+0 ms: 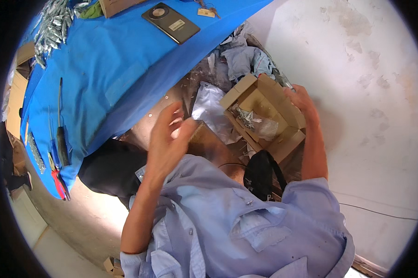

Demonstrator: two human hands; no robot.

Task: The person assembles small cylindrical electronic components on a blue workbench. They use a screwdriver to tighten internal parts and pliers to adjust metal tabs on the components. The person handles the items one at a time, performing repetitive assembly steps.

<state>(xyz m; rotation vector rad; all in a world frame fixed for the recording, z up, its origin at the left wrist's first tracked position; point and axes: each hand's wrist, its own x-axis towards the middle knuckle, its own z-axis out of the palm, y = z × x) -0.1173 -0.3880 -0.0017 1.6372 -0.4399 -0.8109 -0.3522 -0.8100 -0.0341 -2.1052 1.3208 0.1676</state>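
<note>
My left hand (168, 136) is raised in front of my body by the table's edge. Its fingers are curved and apart, and I see nothing in them. Out to the right, my right hand (299, 98) is closed on a small silvery metal piece (290, 87), whose tip sticks out past the fingers; the exact kind is too small to make out. That hand is at the right rim of an opened cardboard box (283, 109). Inside the box lie small metal parts (246, 116) and a clear plastic bag (266, 129).
A table with a blue cloth (102, 60) fills the upper left. On it are a pile of silvery parts (54, 30), a dark phone (171, 22), a screwdriver (62, 139) and red-handled pliers (58, 183). A black bag (261, 173) sits beside me; a white wall (366, 92) stands right.
</note>
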